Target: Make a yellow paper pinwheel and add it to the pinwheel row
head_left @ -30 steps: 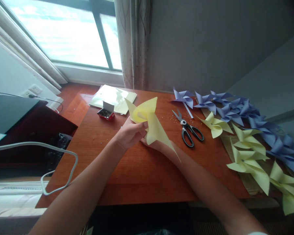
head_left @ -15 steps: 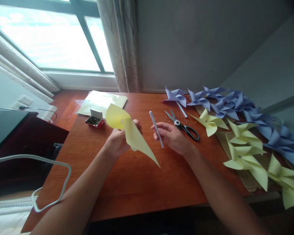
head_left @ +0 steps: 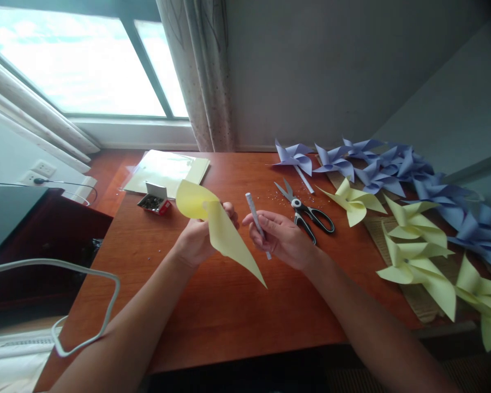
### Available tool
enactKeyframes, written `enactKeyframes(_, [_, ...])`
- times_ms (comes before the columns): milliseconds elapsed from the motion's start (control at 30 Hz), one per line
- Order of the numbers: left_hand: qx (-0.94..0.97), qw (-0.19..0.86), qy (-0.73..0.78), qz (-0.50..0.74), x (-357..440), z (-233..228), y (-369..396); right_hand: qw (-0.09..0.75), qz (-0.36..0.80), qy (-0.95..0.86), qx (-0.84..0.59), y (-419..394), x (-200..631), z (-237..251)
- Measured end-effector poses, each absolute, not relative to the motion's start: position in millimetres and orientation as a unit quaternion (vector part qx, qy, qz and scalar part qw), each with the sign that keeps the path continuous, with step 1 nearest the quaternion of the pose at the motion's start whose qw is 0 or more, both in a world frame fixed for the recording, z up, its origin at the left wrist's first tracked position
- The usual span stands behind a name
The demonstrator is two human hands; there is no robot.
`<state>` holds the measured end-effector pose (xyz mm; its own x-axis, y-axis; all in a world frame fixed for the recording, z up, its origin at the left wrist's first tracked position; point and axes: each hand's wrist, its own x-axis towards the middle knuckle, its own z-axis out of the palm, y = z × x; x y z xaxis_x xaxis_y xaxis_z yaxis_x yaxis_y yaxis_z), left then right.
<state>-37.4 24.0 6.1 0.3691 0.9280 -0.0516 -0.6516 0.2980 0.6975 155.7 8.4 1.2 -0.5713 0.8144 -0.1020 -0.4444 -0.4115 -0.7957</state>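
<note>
Broadly, a reddish wooden table (head_left: 213, 322) fills the middle of the view, under a window (head_left: 73, 65) with a patterned curtain (head_left: 200, 76) hanging at its right edge. Along the table's right side lies a row of blue pinwheels (head_left: 393, 169), running from the far edge toward the right; just in front of them sit yellow pinwheels (head_left: 413, 256), several resting on a woven mat (head_left: 413, 297).

At the far left of the table: a flat pack of pale paper sheets (head_left: 166, 170), with a small open box of pins (head_left: 153, 200) just beside its near edge. A white cable (head_left: 85, 305) loops off the table's left side.

Left hand (head_left: 196, 240): fingers closed, pinching a partly folded yellow paper sheet (head_left: 221, 234) held above the table centre; one curled flap points up-left, a long point hangs down-right.

Right hand (head_left: 280, 237): just beside the left, palm up, fingers curled around a thin rolled paper stick (head_left: 257, 221), which is tilted with its upper end toward the far side.

Black-handled scissors (head_left: 306, 213) lie closed on the table near the right hand, not touching it. Tiny specks are scattered about the blades; too small to identify.
</note>
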Motion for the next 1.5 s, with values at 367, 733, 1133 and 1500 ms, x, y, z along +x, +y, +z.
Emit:
enactKeyframes(367, [0.296,0.782,0.227,0.5,-38.7,2.1,20.8,0.391,0.81,-0.357,-0.253,7.5,150.7,2.7])
enactKeyframes(733, [0.292,0.766,0.246,0.517,-36.9,10.0,22.3,0.434,0.778,-0.346,-0.294,9.1,150.7,-0.9])
enactKeyframes(1133, [0.282,0.772,0.24,0.517,-36.1,11.2,21.1,0.421,0.794,-0.353,-0.26,8.2,151.7,-0.3])
enactKeyframes(1500, [0.278,0.777,0.227,0.517,-37.1,10.7,18.4,0.415,0.805,-0.341,-0.253,8.2,151.9,0.7])
